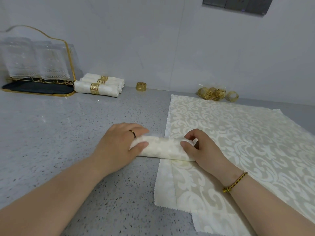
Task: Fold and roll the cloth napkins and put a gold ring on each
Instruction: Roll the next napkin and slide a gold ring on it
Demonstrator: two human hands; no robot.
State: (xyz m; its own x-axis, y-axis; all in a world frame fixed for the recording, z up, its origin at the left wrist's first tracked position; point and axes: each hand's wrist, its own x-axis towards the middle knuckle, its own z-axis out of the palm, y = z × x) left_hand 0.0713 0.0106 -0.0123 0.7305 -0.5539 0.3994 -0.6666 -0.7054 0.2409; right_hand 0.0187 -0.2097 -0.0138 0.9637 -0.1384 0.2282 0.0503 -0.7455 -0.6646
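A rolled cream damask napkin (163,148) lies across the grey counter and the left edge of a stack of flat napkins (242,142). My left hand (119,145) grips the roll's left end, thumb in front and fingers over the top. My right hand (202,147) pinches its right end between thumb and curled fingers. Three finished rolls with gold rings (100,86) lie at the back left. One loose gold ring (141,86) stands beside them, and a pile of gold rings (214,94) sits at the back behind the flat napkins.
A gold wire rack with upturned glasses (34,62) stands on a dark tray (37,90) at the far left. A tiled wall runs along the back, with a grey socket panel (238,4) up high. Speckled grey countertop (59,133) stretches left of my hands.
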